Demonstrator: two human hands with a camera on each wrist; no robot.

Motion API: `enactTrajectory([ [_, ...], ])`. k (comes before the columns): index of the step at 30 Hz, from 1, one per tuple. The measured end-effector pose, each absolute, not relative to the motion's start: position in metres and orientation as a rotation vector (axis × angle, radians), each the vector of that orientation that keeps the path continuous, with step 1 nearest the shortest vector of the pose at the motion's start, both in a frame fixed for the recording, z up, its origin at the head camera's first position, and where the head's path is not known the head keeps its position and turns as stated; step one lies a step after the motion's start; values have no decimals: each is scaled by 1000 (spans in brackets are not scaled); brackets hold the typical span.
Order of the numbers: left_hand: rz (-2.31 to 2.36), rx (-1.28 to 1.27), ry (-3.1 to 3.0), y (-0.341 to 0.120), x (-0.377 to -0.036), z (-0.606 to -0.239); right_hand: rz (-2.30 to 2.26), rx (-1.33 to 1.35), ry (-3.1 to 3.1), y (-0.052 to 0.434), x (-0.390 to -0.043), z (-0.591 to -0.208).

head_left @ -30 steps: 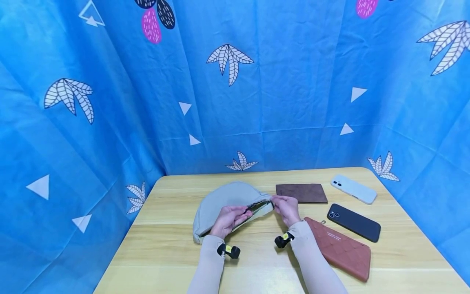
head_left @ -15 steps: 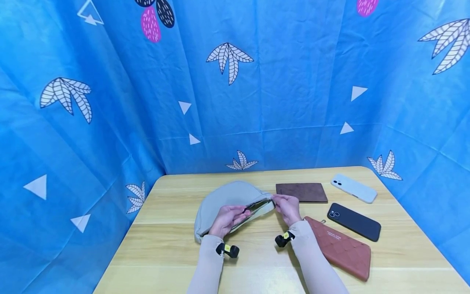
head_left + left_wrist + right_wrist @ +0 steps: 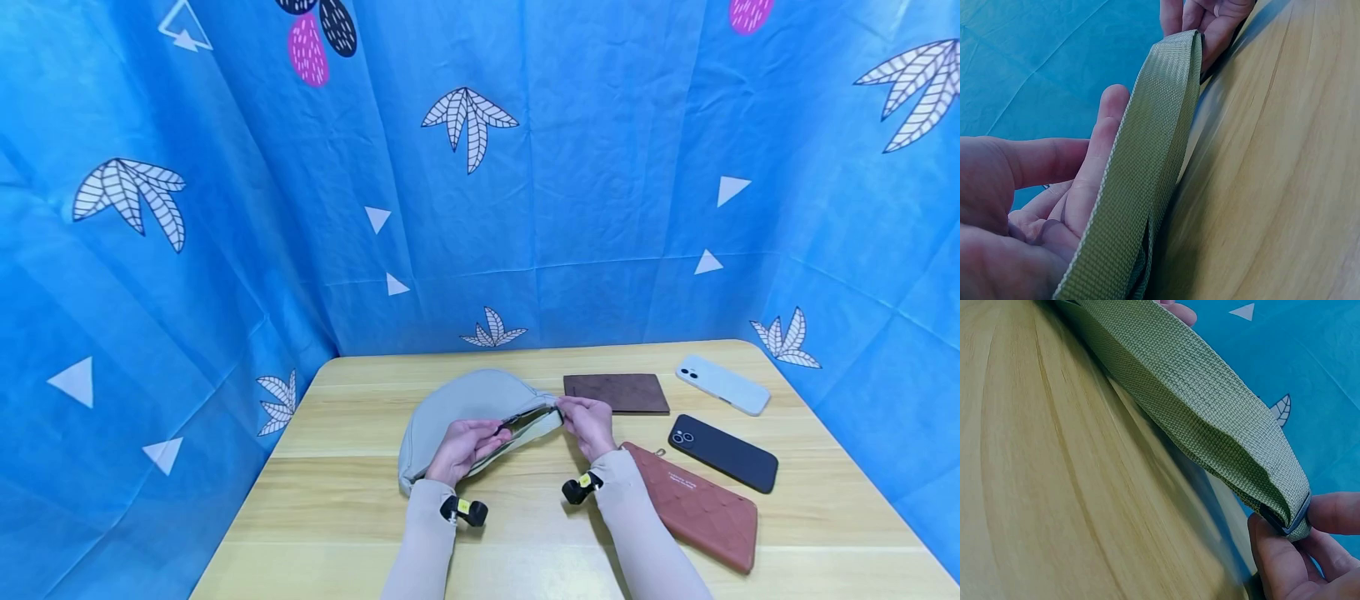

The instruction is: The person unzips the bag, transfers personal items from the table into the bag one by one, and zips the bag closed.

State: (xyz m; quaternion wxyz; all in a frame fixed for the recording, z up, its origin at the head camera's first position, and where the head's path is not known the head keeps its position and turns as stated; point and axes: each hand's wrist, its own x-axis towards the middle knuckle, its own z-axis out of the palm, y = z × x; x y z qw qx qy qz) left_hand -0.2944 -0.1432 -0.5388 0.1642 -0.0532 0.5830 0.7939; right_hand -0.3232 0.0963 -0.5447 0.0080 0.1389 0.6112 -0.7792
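Note:
A pale grey half-moon waist bag (image 3: 461, 408) lies on the table, its straight edge facing me. Along that edge loops a green webbing strap (image 3: 1141, 150). My left hand (image 3: 459, 450) is at the bag's near edge, its fingertips pinching a small black piece, too small to tell whether zip pull or buckle. At the bag's right corner my right hand (image 3: 588, 427) pinches the strap end by a black slider buckle (image 3: 1297, 515), thumb on one side and fingers on the other. The strap partly hides my left fingers in the left wrist view.
Right of the bag lie a dark brown wallet (image 3: 618, 393), a white phone (image 3: 723, 385), a black phone (image 3: 723, 454) and a reddish-brown quilted purse (image 3: 697, 508), which lies beside my right forearm. A blue patterned curtain (image 3: 600, 208) surrounds the wooden table (image 3: 322, 517).
The bag has shifted very slightly to the right. Both hands keep their hold and have barely moved.

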Motion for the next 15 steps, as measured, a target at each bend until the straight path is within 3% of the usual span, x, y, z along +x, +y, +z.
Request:
enactTrajectory([
  [15, 2268, -127, 1667, -145, -295, -538, -2442, 462, 1881, 97, -323, -542],
])
